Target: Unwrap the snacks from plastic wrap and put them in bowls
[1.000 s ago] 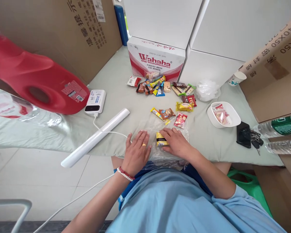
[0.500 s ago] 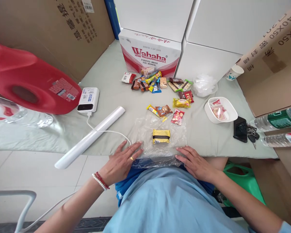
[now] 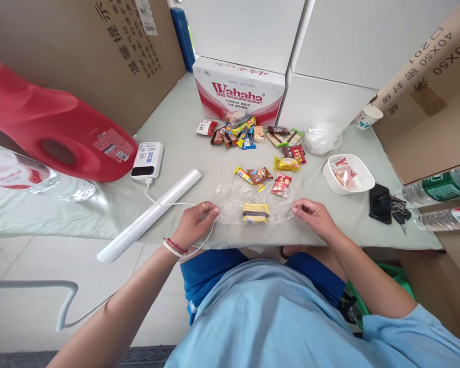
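A clear plastic bag (image 3: 230,199) lies near the table's front edge, its near edge lifted and folded over toward the middle. My left hand (image 3: 194,221) pinches its left near corner, and my right hand (image 3: 315,216) pinches the right one. Between them, a yellow wrapped snack with a dark band (image 3: 256,213) shows through the film. Just beyond lie a brown cookie packet (image 3: 259,175), a yellow-orange stick packet (image 3: 243,175) and a pink-red packet (image 3: 281,184). A white cable (image 3: 210,235) runs beside my left hand.
Several snacks (image 3: 233,135) are heaped before a Wahaha carton (image 3: 239,92). At left are a light tube (image 3: 149,217), a power bank (image 3: 147,161) and a red jug (image 3: 61,135). At right stand a white tub (image 3: 327,176), a phone (image 3: 380,204), keys (image 3: 399,210) and bottles (image 3: 439,186).
Both hands have gone from lying flat on the bag to pinching its near corners. The bag's near edge, which hung over the table front, is now raised and brought up beside the yellow snack.
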`<action>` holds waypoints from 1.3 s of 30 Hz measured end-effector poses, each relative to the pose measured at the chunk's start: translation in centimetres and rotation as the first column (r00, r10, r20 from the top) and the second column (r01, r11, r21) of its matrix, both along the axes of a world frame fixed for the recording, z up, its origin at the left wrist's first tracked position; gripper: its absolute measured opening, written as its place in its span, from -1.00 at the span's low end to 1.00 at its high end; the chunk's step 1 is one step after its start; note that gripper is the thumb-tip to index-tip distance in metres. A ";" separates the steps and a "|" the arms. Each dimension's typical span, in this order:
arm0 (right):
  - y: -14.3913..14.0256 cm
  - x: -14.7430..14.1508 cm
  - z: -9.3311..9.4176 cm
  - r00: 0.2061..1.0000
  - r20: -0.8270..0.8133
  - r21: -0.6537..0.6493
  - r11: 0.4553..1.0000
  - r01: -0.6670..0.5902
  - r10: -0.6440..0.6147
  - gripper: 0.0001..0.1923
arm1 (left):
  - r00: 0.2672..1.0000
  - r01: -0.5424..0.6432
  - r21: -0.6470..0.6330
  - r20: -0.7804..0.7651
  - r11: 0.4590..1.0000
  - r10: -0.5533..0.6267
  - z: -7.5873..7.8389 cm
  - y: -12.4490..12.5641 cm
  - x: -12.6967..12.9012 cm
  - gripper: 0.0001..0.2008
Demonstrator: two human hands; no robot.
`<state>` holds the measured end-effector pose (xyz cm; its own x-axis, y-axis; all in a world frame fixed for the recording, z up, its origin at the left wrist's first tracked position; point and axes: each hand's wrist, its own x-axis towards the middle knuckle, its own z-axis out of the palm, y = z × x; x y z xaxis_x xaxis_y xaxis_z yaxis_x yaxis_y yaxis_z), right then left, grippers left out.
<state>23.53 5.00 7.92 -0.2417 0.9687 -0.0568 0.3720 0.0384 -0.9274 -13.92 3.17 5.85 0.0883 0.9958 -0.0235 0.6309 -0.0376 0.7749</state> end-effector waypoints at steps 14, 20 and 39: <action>2.4 -0.7 -3.5 0.949 0.306 -0.073 0.992 0.105 -0.078 -0.69 | 0.936 -0.080 0.748 -0.172 0.659 0.309 2.3 -4.4 5.2 -0.82; 4.5 -1.2 -1.1 0.769 0.637 0.159 0.985 -0.070 -0.048 -0.69 | 0.869 0.329 0.407 -0.484 0.852 -0.104 1.2 -2.9 10.3 -0.70; 13.8 -10.2 3.0 0.512 0.688 -0.268 0.836 -0.480 0.514 -0.75 | 0.818 0.351 0.316 -0.562 0.882 -0.124 -0.8 -2.1 11.0 -0.64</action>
<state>13.33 18.80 10.89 -0.5477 0.6960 -0.4642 0.8331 0.4024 -0.3795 -2.87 1.10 5.06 0.4107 0.8778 0.2466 0.8563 -0.4642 0.2264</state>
